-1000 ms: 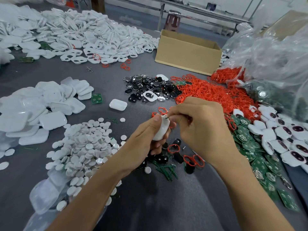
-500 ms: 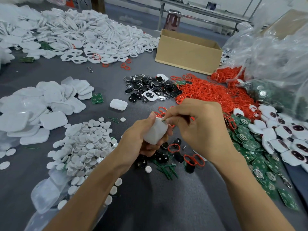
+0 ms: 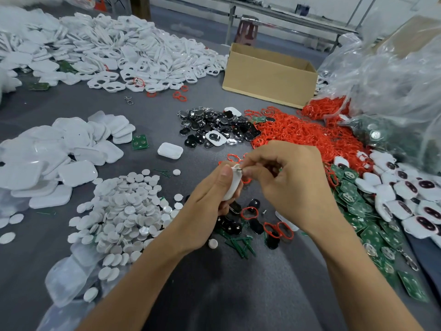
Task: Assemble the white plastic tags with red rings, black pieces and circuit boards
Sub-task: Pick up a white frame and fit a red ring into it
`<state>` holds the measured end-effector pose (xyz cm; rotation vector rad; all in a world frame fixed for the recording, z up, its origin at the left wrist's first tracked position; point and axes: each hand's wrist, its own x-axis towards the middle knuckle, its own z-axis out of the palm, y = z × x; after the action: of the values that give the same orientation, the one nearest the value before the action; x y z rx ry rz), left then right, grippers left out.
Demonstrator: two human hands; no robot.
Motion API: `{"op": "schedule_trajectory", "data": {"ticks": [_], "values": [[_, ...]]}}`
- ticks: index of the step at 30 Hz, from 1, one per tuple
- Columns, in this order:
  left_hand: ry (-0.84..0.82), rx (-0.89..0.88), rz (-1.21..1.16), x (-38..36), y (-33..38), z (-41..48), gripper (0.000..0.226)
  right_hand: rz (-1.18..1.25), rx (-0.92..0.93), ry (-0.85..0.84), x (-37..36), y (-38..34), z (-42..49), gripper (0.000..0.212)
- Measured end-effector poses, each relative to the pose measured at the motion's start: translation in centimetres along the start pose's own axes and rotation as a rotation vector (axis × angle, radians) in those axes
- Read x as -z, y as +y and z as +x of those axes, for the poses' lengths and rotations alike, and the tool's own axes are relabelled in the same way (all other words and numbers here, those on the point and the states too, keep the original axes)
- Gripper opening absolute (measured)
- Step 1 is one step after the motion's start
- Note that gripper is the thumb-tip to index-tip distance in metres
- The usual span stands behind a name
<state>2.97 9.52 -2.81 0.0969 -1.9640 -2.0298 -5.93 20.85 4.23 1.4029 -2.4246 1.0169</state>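
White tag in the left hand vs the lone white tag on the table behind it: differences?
The held white tag is gripped by the left hand above the table; the lone white tag lies free on it. The held one stands on edge, the lone one lies flat. The right hand pinches at the held one's top; nothing touches the lone one. Both are white rounded plastic.
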Motion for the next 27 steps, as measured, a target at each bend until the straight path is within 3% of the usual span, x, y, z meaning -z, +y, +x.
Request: {"op": "schedule_trajectory", "data": {"ticks": [4,8,16,27], "values": [[-0.038,0.004,0.026,0.25,-0.34,0.05,0.051,-0.001,0.033,-0.018,0.16,0.34,0.15,0.010],[-0.050,0.055,-0.095,0.38,-0.33,0.19,0.042,-0.040,0.137,-0.037,0.35,0.60,0.30,0.011],[-0.064,0.146,-0.225,0.85,0.34,0.18,0.054,-0.055,0.253,-0.024,0.24,0.75,0.26,0.014],[0.005,0.059,-0.268,0.23,0.51,0.31,0.043,-0.051,0.130,0.018,0.32,0.08,0.00,0.007]]}}
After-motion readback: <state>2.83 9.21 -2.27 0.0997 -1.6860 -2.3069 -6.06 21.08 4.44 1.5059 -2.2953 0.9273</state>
